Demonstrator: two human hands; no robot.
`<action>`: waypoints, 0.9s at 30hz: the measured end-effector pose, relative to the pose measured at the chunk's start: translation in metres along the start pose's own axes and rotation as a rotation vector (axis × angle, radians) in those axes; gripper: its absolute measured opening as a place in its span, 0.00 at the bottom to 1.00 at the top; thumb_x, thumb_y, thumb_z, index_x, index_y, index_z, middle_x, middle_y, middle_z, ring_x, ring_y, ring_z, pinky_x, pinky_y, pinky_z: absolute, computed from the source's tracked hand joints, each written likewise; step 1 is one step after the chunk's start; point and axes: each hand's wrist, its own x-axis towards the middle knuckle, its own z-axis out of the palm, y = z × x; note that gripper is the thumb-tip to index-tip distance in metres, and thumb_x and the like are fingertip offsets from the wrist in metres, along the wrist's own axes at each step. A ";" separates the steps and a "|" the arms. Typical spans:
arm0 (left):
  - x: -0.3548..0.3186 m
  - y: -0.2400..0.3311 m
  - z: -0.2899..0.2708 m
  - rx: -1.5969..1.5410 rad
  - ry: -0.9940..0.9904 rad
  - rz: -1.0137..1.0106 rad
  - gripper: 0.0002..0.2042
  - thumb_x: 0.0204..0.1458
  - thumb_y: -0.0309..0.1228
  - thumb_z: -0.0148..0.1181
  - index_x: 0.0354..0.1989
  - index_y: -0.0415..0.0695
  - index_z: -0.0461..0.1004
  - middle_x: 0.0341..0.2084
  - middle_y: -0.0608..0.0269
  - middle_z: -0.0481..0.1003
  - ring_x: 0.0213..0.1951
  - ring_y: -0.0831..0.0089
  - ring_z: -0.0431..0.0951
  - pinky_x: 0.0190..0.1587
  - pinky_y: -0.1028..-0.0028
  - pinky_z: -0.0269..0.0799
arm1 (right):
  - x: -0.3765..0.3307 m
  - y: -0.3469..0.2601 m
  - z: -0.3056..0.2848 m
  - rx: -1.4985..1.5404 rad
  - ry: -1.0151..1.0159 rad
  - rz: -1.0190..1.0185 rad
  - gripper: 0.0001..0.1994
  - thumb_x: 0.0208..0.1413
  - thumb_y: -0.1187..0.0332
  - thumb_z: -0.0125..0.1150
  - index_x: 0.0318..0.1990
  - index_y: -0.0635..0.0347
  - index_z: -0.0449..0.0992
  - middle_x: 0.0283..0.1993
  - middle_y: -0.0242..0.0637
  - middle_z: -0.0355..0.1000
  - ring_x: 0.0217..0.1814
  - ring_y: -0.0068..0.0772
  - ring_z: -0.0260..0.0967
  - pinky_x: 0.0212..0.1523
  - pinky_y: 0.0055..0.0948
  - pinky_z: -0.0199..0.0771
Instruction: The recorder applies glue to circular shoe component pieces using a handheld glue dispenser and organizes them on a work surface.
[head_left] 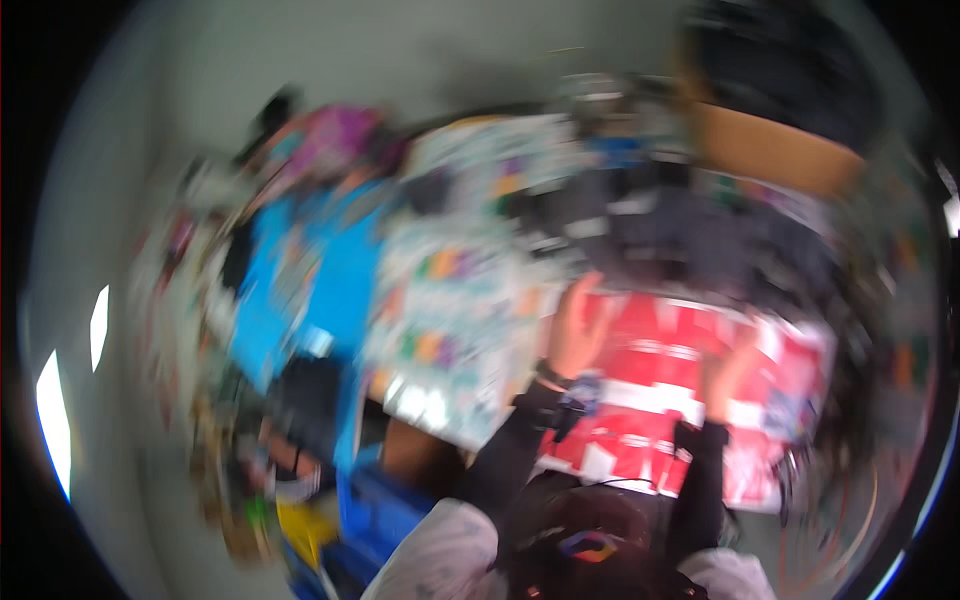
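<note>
The whole head view is smeared by motion. My left hand is over the left edge of a red and white patterned covering on the table in front of me. Its fingers point away from me with the thumb apart, and nothing shows in it. A dark watch or band is on that wrist. My right hand is above the right part of the same covering, its fingers too blurred to read. Just beyond both hands lies a row of dark grey and black items, their kind unclear.
Left of me a white covering with coloured prints stretches over the table. Farther left is a bright blue surface with items on it. A blue crate is low at the left. A cardboard box with dark contents stands at the far right.
</note>
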 end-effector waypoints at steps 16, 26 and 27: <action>-0.509 -0.262 -0.701 0.569 1.124 -0.706 0.47 0.42 0.43 0.81 0.65 0.30 0.60 0.51 0.45 0.73 0.52 0.58 0.75 0.55 0.63 0.71 | -0.244 -0.336 0.023 0.575 -0.755 0.059 0.10 0.62 0.72 0.57 0.49 0.63 0.76 0.51 0.33 0.73 0.51 0.25 0.71 0.47 0.27 0.75; -0.604 -0.395 -0.729 -0.969 1.492 -0.937 0.39 0.60 0.48 0.63 0.76 0.52 0.51 0.73 0.45 0.53 0.73 0.52 0.54 0.69 0.53 0.55 | -0.450 -0.531 0.363 0.594 -1.739 0.010 0.20 0.62 0.66 0.62 0.59 0.63 0.71 0.57 0.36 0.72 0.63 0.29 0.69 0.61 0.31 0.70; -0.608 -0.410 -0.730 -0.921 1.522 -0.931 0.41 0.59 0.50 0.64 0.75 0.49 0.51 0.74 0.45 0.52 0.74 0.52 0.54 0.69 0.55 0.54 | -0.465 -0.550 0.398 0.612 -1.750 0.029 0.23 0.60 0.68 0.64 0.61 0.66 0.68 0.56 0.39 0.71 0.62 0.31 0.69 0.61 0.31 0.70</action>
